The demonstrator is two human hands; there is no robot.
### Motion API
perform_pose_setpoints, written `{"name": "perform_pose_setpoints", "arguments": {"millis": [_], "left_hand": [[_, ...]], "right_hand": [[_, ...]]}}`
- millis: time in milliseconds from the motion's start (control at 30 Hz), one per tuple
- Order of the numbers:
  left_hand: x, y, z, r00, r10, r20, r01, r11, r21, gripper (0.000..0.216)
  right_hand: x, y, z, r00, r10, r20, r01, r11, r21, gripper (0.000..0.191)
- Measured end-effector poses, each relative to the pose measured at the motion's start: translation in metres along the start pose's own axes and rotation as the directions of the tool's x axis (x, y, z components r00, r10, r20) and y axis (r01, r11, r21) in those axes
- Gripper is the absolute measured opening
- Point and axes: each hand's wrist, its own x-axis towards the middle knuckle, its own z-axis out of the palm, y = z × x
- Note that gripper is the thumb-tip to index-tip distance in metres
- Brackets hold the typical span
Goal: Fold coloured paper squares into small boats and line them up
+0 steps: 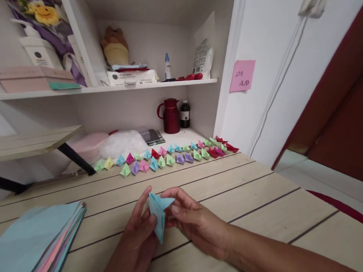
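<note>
A light blue piece of folded paper is held upright above the table, with a pointed flap sticking out to the right. My left hand grips its left side, the thumb lying across the front face. On the other side, my right hand pinches the flap between thumb and fingers; some of its fingers are hidden behind the paper. Beyond the hands, several small folded paper boats in green, blue, purple, pink and red stand in rows along the table's back edge.
A stack of coloured paper sheets lies at the left front. A small raised wooden stand with black legs is at the left. Behind the boats are a plastic bag, a red jug and a dark bottle under a white shelf.
</note>
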Motion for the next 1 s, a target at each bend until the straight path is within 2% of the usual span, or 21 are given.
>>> {"name": "perform_pose_setpoints", "arguments": {"millis": [67, 167, 300, 433, 567, 633, 833, 1000], "left_hand": [[0.001, 0.0, -0.002, 1.0, 0.001, 0.01, -0.001, 1.0, -0.006, 0.062], [0.003, -0.001, -0.006, 0.998, 0.009, 0.057, -0.007, 1.0, -0.021, 0.065], [0.002, -0.002, -0.004, 0.995, -0.015, 0.103, 0.013, 1.0, 0.025, 0.07], [-0.002, -0.004, 0.005, 0.997, -0.045, 0.066, 0.042, 0.998, 0.045, 0.069], [-0.006, -0.005, 0.008, 0.996, -0.07, 0.061, 0.067, 0.997, 0.04, 0.073], [-0.008, -0.005, 0.008, 0.994, -0.082, 0.073, 0.08, 0.996, 0.038, 0.075], [-0.008, -0.002, 0.004, 0.99, -0.111, 0.089, 0.106, 0.992, 0.062, 0.072], [-0.004, -0.003, 0.002, 0.996, -0.058, 0.072, 0.052, 0.995, 0.081, 0.07]], "right_hand": [[0.002, 0.003, -0.002, 0.994, 0.033, -0.104, -0.029, 0.999, 0.035, 0.032], [0.006, 0.007, -0.006, 0.96, 0.11, -0.257, -0.1, 0.994, 0.05, 0.043], [0.006, 0.006, -0.006, 0.937, 0.154, -0.313, -0.166, 0.986, -0.011, 0.052], [0.004, 0.0, -0.003, 0.95, 0.151, -0.273, -0.163, 0.986, -0.02, 0.039], [0.001, -0.004, 0.0, 0.945, 0.225, -0.236, -0.227, 0.974, 0.02, 0.046], [0.0, -0.005, 0.001, 0.946, 0.236, -0.223, -0.241, 0.97, 0.005, 0.043], [-0.005, -0.004, 0.003, 0.972, 0.177, -0.158, -0.188, 0.981, -0.056, 0.031], [-0.004, -0.002, 0.004, 0.965, 0.19, -0.178, -0.194, 0.981, -0.005, 0.04]]}}
